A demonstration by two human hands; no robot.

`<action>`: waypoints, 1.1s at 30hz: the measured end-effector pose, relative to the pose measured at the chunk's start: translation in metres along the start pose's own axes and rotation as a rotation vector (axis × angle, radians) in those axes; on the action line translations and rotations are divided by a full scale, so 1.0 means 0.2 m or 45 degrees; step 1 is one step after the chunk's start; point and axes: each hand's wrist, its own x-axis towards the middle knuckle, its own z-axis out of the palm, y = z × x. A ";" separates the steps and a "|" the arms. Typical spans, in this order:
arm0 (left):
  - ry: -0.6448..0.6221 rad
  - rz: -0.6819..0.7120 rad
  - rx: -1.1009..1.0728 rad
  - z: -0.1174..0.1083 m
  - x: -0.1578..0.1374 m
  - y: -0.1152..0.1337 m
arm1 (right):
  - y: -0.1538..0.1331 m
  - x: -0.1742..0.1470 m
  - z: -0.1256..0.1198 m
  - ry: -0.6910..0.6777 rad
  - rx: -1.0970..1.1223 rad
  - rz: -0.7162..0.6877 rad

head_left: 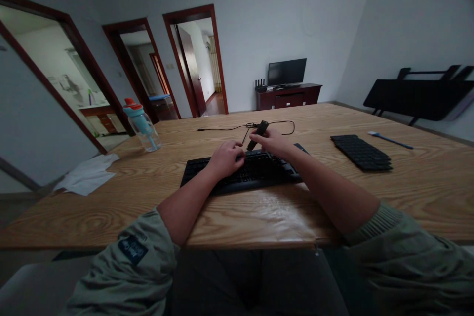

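Note:
A black keyboard (255, 170) lies across the wooden table in front of me, its middle part very dark. On its upper middle rests my left hand (227, 158), fingers bent and thumb close to them. Whatever may be between those fingertips is hidden. My right hand (268, 140) is closed around a short, thick black handheld tool (258, 135), held at a slant above the keyboard with its lower end near the keys. Its exact kind does not show. A black cable (225, 129) runs on the table behind the keyboard, loosely coiled.
To the right lie rows of black keycaps (361, 152) and a thin blue brush (392, 140). A clear bottle with an orange lid (142, 126) stands at the left, near crumpled white tissue (89, 174). The table's front edge (259, 244) runs close to my body.

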 end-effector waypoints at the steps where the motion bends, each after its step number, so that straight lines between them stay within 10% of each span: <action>1: -0.004 0.007 0.001 0.00 0.00 0.00 | 0.00 0.00 -0.04 -0.032 -0.004 -0.013; 11: -0.077 0.078 -0.038 0.00 0.00 -0.01 | 0.03 -0.06 -0.23 -0.356 0.009 0.004; 33: -0.088 0.042 -0.020 -0.03 -0.01 -0.03 | 0.00 -0.07 -0.12 -0.146 -0.016 -0.099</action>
